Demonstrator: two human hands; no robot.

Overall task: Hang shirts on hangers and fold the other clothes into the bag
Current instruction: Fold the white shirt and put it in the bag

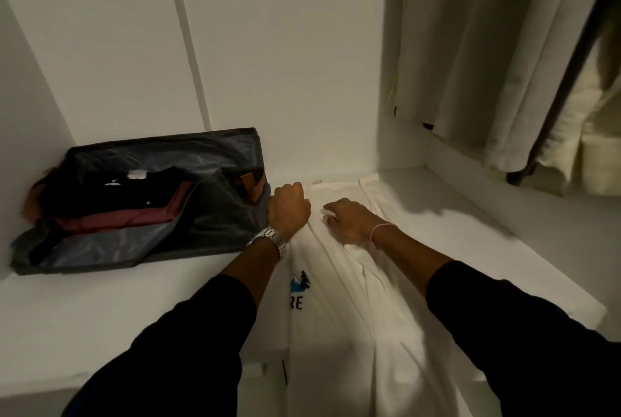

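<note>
1. Bag (215,147): dark, soft-sided, lid thrown back against the wall, standing on the white shelf (134,299) just left of the left fingers. Already packed inside: a folded black garment (111,188) on top of a folded reddish garment (134,215). Judged as the finished part of the folding.

2. White T-shirt (336,315): spread along the shelf, far end under both sets of fingers, near end hanging over the shelf's front edge toward the person. A blue-and-black printed logo (300,289) shows below the left wrist. Long creases run lengthwise; it looks partly narrowed, not yet folded down to bag size. Judged as the item in work.

3. Left hand (289,208): fingers curled tight at the shirt's far left corner, knuckles up; it appears to grip cloth, though the fingertips themselves are hidden. A metal watch (268,238) sits on the wrist. The bag's edge is touching or nearly touching this hand.

4. Right hand (349,218): palm down, fingers loosely bent and pressing the shirt's top edge, just right of the left fingers. A thin bracelet (383,230) circles the wrist. Both forearms reach forward in dark sleeves.

5. Hanging clothes (470,63): pale garments on the rail above and right of the right fingers; hangers not visible.

6. Remaining: finish this fold, place it in the bag; other clothes cannot be counted.
</note>
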